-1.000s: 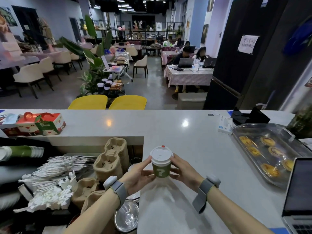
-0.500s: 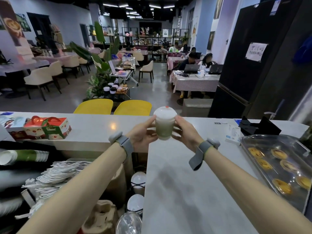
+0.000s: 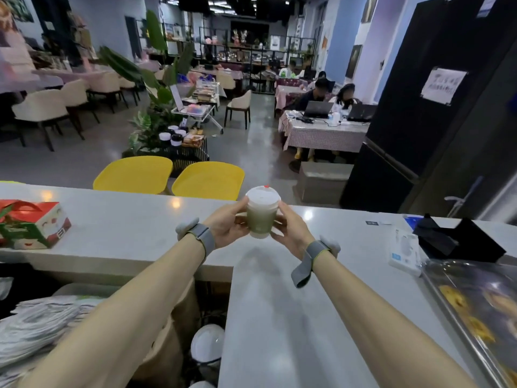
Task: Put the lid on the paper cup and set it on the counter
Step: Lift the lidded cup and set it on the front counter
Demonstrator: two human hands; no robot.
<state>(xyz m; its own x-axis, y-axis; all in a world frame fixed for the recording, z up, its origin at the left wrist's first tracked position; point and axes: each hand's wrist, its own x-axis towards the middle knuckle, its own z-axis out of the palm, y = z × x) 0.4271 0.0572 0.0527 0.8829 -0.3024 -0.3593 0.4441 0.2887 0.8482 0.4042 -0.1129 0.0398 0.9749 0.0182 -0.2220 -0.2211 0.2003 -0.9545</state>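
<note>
A green paper cup [image 3: 260, 219] with a white lid [image 3: 263, 196] on top is held upright between both my hands, arms stretched out. My left hand [image 3: 228, 225] grips its left side and my right hand [image 3: 289, 229] grips its right side. The cup hangs a little above the far part of the white counter [image 3: 279, 303], near its back edge; whether its base touches the surface I cannot tell. A small red tab shows at the lid's far rim.
A Christmas-print box [image 3: 33, 224] stands on the counter at the left. A white packet [image 3: 404, 252], a black item [image 3: 458, 242] and a covered tray of tarts [image 3: 475, 303] sit at the right. Stacked lids [image 3: 207, 343] and paper goods lie below left.
Both hands have carried the lidded cup away from my body, from near the counter's front up and out toward its far edge, then lowered it slightly.
</note>
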